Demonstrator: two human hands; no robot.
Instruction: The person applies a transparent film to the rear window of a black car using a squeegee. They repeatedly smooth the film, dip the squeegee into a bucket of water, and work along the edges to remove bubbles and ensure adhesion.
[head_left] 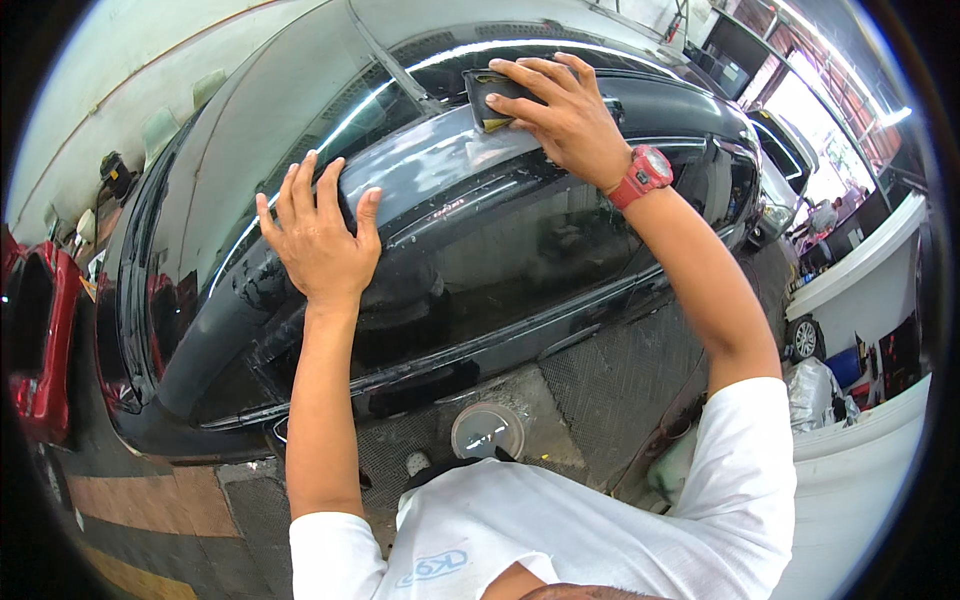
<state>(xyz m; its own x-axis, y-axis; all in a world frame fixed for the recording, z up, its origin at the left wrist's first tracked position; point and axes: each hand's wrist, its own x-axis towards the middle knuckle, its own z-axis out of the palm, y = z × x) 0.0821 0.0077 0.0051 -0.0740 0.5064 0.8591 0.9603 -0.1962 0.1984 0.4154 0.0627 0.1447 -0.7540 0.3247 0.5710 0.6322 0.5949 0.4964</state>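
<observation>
A black car (480,255) stands before me, its side windows and roof edge within arm's reach. Along the roof rail runs a dull grey sanded patch (425,160). My right hand (575,115) grips a dark sanding block (487,100) with a yellowish lower edge and presses it on the roof at the right end of that patch. A red wristwatch (642,177) is on my right wrist. My left hand (322,235) lies with spread fingers on the rail by the windshield's edge, holding nothing.
A round, whitish bucket (487,432) stands on the floor by the car, close to my body. At far left is a red car body part (45,340). Another car (780,160) is behind at the right, and a loose wheel (804,338) lies near a silvery bag (812,393).
</observation>
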